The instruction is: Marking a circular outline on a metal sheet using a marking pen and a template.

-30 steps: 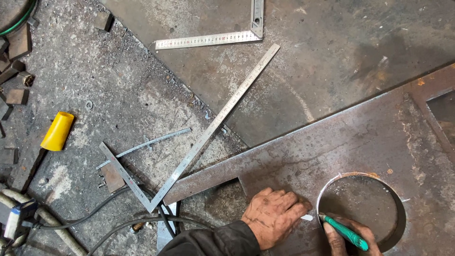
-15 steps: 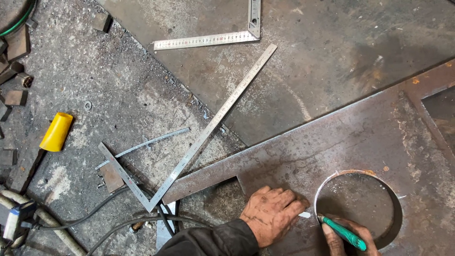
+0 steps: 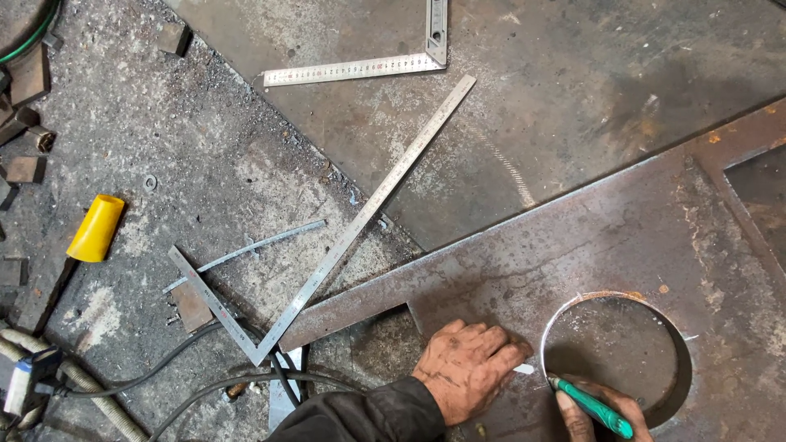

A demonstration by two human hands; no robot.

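Head view, lower right of frame: left hand [image 3: 468, 368] pressed flat on the rusty steel plate [image 3: 589, 245], fingers loosely spread; right hand [image 3: 602, 413] clamped on a green marker pen [image 3: 591, 406] at the round cut-out hole's [image 3: 618, 356] edge.

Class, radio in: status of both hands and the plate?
Left hand flat on rusty steel plate. Right hand holds green marker at round cutout. Nothing blocking.
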